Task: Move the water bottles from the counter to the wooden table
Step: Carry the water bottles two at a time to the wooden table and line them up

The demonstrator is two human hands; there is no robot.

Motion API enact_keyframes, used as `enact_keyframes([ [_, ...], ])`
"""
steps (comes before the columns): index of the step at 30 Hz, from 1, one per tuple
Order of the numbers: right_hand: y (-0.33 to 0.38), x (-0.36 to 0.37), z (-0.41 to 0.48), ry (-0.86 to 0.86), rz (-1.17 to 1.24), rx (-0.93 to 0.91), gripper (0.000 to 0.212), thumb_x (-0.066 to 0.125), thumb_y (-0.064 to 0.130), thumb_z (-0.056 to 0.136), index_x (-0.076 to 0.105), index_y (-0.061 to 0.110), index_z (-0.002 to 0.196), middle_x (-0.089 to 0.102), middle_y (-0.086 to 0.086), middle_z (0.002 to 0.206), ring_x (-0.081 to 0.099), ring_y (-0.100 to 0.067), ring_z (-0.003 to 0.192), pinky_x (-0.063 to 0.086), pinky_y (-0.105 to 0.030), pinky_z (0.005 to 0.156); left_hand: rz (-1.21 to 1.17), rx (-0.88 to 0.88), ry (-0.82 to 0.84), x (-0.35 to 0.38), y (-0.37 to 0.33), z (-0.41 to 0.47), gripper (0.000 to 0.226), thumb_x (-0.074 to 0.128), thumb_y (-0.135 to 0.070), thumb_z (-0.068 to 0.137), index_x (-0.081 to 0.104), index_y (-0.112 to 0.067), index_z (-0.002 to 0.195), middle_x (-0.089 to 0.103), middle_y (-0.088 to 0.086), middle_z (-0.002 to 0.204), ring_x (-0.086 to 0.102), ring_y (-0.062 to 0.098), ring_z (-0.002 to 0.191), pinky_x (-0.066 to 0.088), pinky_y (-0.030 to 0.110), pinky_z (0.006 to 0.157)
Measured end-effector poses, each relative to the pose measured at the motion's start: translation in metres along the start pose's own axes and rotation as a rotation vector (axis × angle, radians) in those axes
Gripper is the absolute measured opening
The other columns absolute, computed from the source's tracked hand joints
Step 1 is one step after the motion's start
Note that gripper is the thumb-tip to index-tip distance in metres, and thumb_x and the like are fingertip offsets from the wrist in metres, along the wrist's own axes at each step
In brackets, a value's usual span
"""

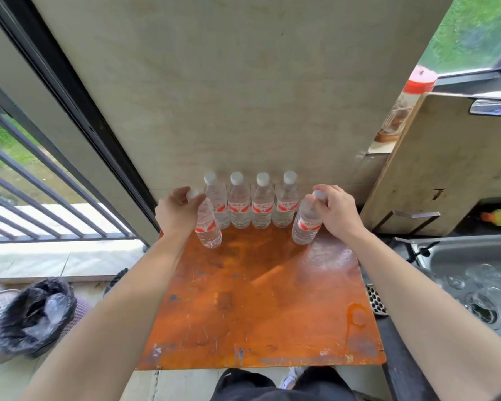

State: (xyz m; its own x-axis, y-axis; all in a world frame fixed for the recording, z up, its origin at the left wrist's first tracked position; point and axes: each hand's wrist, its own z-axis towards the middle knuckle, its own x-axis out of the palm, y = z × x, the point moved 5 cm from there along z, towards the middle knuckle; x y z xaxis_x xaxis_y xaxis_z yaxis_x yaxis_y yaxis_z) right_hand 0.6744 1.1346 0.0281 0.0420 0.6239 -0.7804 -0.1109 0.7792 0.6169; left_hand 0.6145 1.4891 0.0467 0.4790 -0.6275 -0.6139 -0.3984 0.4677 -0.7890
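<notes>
Flanking bottle row, hands apart.

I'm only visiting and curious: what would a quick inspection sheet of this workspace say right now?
Surface: worn orange wooden table, scratched and stained, set against a pale wall.
Job's things: four water bottles upright in a row at the wall; the left bottle and the right bottle stand in front, at the ends.
Clutter: nothing seen on the table.
Hands: left hand grips the left bottle's neck; right hand grips the right bottle's neck.
Cables: nothing seen.
Surroundings: sink holding glasses at right; lined bin on the floor at left; railing outside.
</notes>
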Motion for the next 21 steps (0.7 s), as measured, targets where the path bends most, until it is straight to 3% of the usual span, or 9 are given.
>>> enact_keyframes([
  [4,-0.001,0.004,0.013,0.002,-0.017,0.007,0.036,0.065,0.031,0.098,0.066,0.006,0.123,0.065,-0.014,0.108,0.060,-0.032,0.100,0.039,-0.028,0.085,0.064,0.005,-0.020,0.002,-0.001,0.015,0.046,0.076,-0.041,0.084,0.071,-0.018,0.124,0.074,0.005,0.117,0.068,0.024,0.109,0.049,0.032,0.091],
  [9,-0.002,0.007,0.028,0.037,-0.024,0.039,0.041,0.063,0.035,0.098,0.064,0.007,0.127,0.065,-0.014,0.111,0.059,-0.032,0.107,0.036,-0.026,0.086,0.064,-0.024,-0.057,0.001,0.007,0.024,0.048,0.076,-0.039,0.085,0.069,-0.014,0.125,0.073,0.007,0.118,0.067,0.025,0.110,0.051,0.036,0.097],
  [16,-0.001,0.005,0.046,0.005,-0.036,0.067,0.041,0.060,0.034,0.100,0.062,0.007,0.130,0.064,-0.016,0.117,0.058,-0.034,0.110,0.038,-0.029,0.087,-0.009,-0.028,-0.094,0.005,0.002,0.042,0.047,0.075,-0.038,0.085,0.068,-0.017,0.126,0.072,0.005,0.111,0.066,0.024,0.106,0.047,0.030,0.093],
  [21,-0.002,0.011,0.054,0.035,0.001,0.106,0.042,0.059,0.032,0.100,0.059,0.008,0.136,0.060,-0.018,0.127,0.056,-0.036,0.115,0.040,-0.031,0.094,-0.049,0.002,0.003,0.013,-0.002,0.059,0.048,0.075,-0.030,0.088,0.064,-0.015,0.132,0.070,0.006,0.121,0.065,0.021,0.112,0.042,0.023,0.091],
])
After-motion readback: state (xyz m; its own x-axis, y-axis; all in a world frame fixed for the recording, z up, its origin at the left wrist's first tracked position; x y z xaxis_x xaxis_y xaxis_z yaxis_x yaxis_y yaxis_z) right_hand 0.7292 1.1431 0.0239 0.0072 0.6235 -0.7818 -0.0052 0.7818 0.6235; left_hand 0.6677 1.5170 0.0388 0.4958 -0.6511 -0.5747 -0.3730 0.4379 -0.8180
